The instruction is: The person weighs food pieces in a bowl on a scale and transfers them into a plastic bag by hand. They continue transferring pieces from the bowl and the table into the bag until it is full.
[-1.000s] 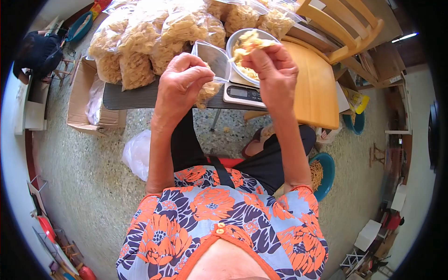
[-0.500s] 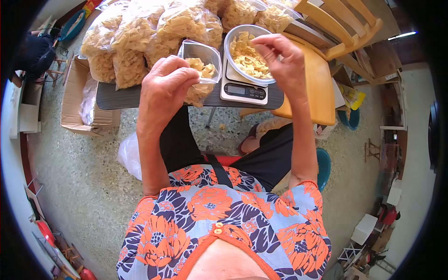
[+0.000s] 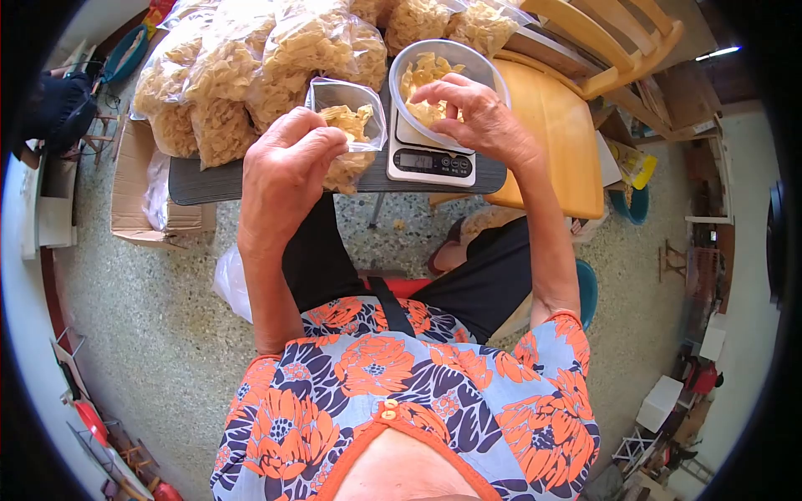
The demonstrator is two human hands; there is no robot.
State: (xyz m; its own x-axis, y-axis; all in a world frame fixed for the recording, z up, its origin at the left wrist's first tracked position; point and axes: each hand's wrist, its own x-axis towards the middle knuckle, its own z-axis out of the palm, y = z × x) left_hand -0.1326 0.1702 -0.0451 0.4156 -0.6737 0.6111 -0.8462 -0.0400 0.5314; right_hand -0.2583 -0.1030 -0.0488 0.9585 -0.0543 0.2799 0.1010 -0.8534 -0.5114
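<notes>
My left hand (image 3: 288,171) pinches the edge of a clear plastic bag (image 3: 376,134) between thumb and fingers. The bag's mouth gapes upward, and thin yellowish dried chips (image 3: 349,123) fill part of it. My right hand (image 3: 478,117) hangs over a translucent plastic bowl (image 3: 499,77), its fingers curved and apart at the chips (image 3: 436,68) inside. No chip shows clearly between those fingers. Beneath the bowl sits a white digital scale (image 3: 431,165) with a lit display whose digits are hard to read.
Several filled bags (image 3: 221,71) crowd the dark tabletop (image 3: 217,185) at the back left. A wooden chair (image 3: 547,138) stands against the right side. On the floor at left is an open cardboard box (image 3: 134,179). A teal basin (image 3: 586,292) lies right of my leg.
My right hand has come down and leftward from a pinch above the bowl's right side, and its fingers have spread at the chips. My left hand keeps hold of the bag.
</notes>
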